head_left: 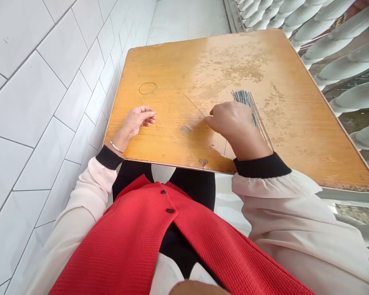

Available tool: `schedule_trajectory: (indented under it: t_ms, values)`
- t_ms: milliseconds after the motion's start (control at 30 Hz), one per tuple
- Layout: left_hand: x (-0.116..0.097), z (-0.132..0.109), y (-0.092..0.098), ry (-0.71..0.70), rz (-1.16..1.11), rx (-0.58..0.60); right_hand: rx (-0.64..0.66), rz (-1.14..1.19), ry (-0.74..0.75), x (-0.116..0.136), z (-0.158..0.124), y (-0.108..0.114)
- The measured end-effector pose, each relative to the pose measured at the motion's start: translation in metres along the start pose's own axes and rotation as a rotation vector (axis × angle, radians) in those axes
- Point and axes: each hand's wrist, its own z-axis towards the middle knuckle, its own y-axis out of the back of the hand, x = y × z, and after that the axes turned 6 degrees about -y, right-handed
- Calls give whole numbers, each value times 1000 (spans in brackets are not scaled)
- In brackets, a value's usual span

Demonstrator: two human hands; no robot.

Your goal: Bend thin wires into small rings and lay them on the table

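My left hand (137, 121) rests on the worn wooden table (295, 123) near its left front edge, fingers pinched on the end of a thin wire (167, 128) that runs right across the top. My right hand (230, 123) is closed near the table's middle, pinching another thin wire (194, 105) that slants up to the left. Just behind and right of that hand lies a bundle of thin grey wires (254, 112), partly hidden by it. A small wire ring (148, 87) lies flat farther back on the left.
A white tiled wall (43, 102) runs along the table's left side. White balusters (341, 45) stand beyond the right edge. The table's surface is scratched and peeling.
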Motion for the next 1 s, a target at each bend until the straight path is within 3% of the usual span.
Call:
schedule_trajectory:
  t_ms: [67,100,200,300,400,500,600,733,1000]
  values:
    - [-1,-1,-1,-13,1,-4,-88,165,122,23,-17,3]
    - [-1,-1,-2,-19,-1,-5,-38,252,167,37,-26,4]
    - [0,-2,-3,-58,-16,-9,335,488,208,75,-46,-1]
    - [5,-1,-3,-75,-3,-1,417,583,195,85,-47,-14]
    - [8,0,4,-120,200,-80,339,555,178,76,-40,-21]
    - [2,1,18,-386,578,-252,272,503,183,67,-35,-17]
    - [-13,6,34,-581,819,-140,249,464,218,66,-35,-11]
    - [-27,18,48,-545,810,-48,198,457,280,68,-37,-9]
    - [-23,20,54,-498,854,-4,72,388,308,62,-36,-1]
